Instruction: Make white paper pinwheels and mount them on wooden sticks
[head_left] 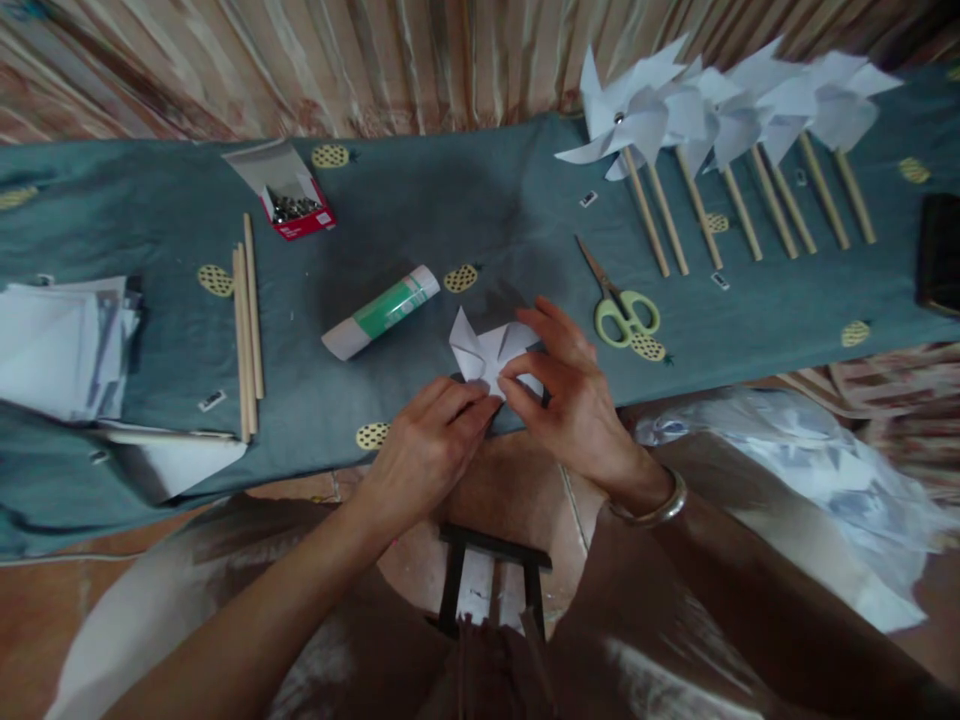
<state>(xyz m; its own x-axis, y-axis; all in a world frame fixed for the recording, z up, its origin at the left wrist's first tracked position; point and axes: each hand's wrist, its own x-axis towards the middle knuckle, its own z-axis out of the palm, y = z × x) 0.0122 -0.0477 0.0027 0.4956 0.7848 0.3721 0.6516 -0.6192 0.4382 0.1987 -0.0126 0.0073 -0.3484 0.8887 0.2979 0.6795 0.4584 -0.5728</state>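
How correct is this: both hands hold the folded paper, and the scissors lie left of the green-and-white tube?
One part is wrong: the head view shows the scissors to the right of the tube. The left hand and right hand do hold the folded paper.

The left hand and right hand hold a folded paper; scissors lie right, a tube left, pinwheels far right.
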